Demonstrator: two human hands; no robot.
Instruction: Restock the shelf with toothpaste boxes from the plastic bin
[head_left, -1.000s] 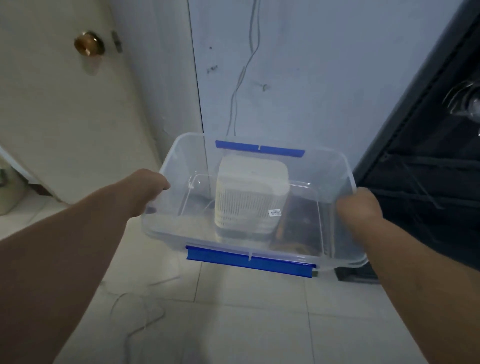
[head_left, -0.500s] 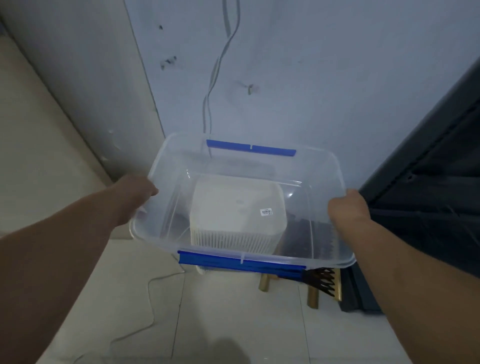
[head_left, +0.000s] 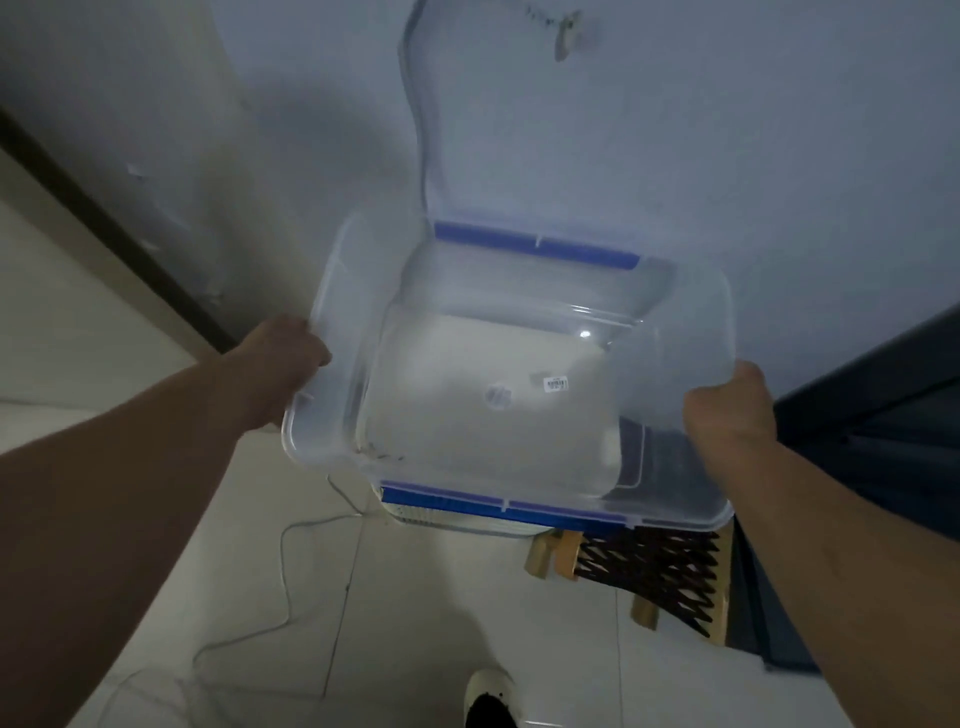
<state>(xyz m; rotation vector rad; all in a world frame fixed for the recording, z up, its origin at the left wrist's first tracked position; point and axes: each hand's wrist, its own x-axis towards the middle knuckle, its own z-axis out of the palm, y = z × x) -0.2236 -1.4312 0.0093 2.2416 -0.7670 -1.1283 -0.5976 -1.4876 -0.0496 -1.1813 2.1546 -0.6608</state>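
the left hand (head_left: 283, 364) and right hand (head_left: 730, 410) each clamp a short side of the clear plastic bin with blue clips (head_left: 519, 374), held empty over a white boxy appliance (head_left: 457, 519); best lowered level and squarely.

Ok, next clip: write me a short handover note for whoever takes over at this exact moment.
Left hand grips the left rim of the clear plastic bin; right hand grips the right rim.
The bin is held in the air over a white appliance on the floor, beside a folded wooden rack.
No toothpaste boxes show in the bin.
Done: bin looks emptied.
Left: put the bin away; the shelf is not clearly visible.
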